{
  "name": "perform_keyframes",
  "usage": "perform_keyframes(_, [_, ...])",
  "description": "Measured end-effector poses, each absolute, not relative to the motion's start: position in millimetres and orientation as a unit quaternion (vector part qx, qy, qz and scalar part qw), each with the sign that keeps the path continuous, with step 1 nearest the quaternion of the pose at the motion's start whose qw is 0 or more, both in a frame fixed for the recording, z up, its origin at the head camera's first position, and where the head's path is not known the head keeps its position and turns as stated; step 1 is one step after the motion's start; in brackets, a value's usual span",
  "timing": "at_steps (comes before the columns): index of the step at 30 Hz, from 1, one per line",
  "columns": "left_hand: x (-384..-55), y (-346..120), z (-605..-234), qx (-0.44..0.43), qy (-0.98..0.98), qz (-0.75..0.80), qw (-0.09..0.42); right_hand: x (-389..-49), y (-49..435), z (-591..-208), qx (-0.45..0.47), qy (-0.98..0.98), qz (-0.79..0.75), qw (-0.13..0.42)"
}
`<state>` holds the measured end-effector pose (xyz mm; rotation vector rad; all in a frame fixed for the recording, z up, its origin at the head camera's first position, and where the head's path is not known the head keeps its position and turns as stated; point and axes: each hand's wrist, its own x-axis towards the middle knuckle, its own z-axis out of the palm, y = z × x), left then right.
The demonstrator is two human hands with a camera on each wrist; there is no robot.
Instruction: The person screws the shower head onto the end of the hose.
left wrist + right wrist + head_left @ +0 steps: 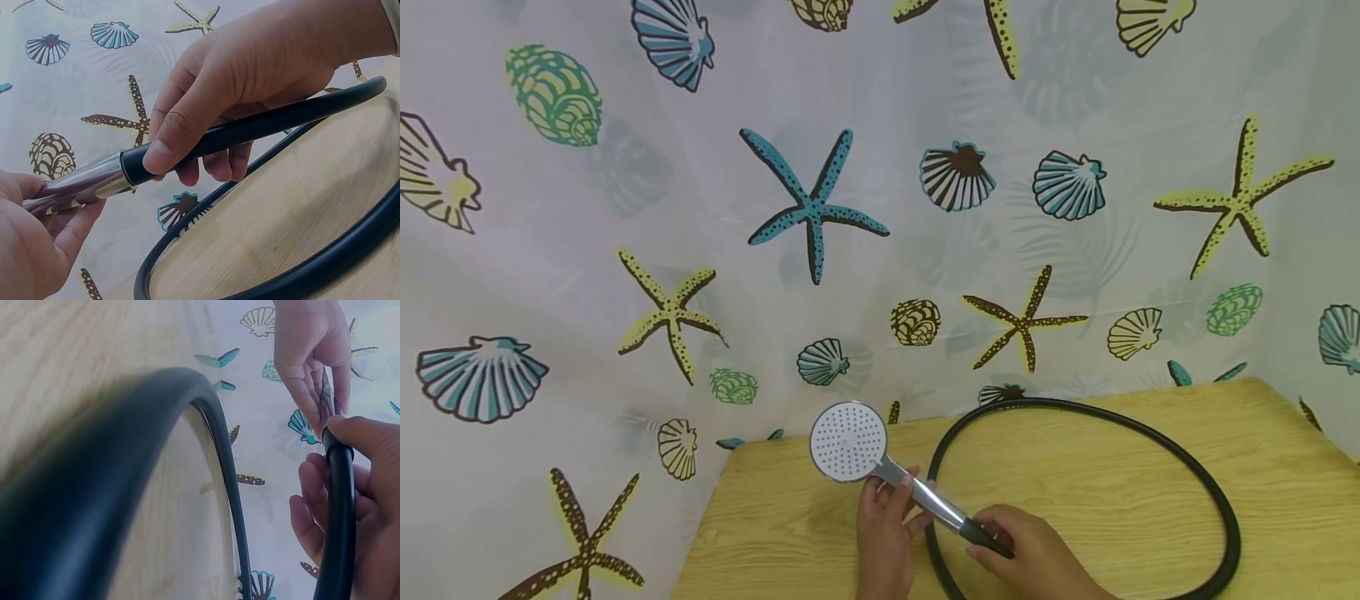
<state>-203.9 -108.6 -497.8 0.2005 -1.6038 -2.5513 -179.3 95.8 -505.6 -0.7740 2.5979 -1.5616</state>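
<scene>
A hand-held shower head with a round, pale, dotted spray face and a chrome handle is tilted above the table, face up at the left. My left hand holds its handle just below the face, thumb on top. At the handle's lower end, my right hand grips the black hose, with the thumb lying along it near the joint. Hose and chrome handle meet end to end in the left wrist view. Part of the handle is hidden by the left fingers in the right wrist view.
The black hose runs in a wide loop over the wooden table, reaching its back edge. Behind and beside the table hangs a white curtain printed with shells and starfish.
</scene>
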Motion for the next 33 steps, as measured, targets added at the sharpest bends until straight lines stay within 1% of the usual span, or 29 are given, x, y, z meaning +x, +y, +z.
perform_keyframes(13, [-203.0, -105.4, -495.0, 0.082, -0.541, -0.834, 0.065, -176.2, 93.2, -506.9, -0.256, 0.851, -0.455, -0.050])
perform_keyframes(25, [-202.5, -103.6, -494.7, 0.083, -0.537, -0.836, 0.076, -176.3, 91.6, -505.6, -0.254, 0.868, -0.420, -0.069])
perform_keyframes(33, [-202.4, -105.2, -496.4, 0.086, -0.549, -0.829, 0.070, -174.9, 90.4, -505.1, -0.259, 0.877, -0.397, -0.075])
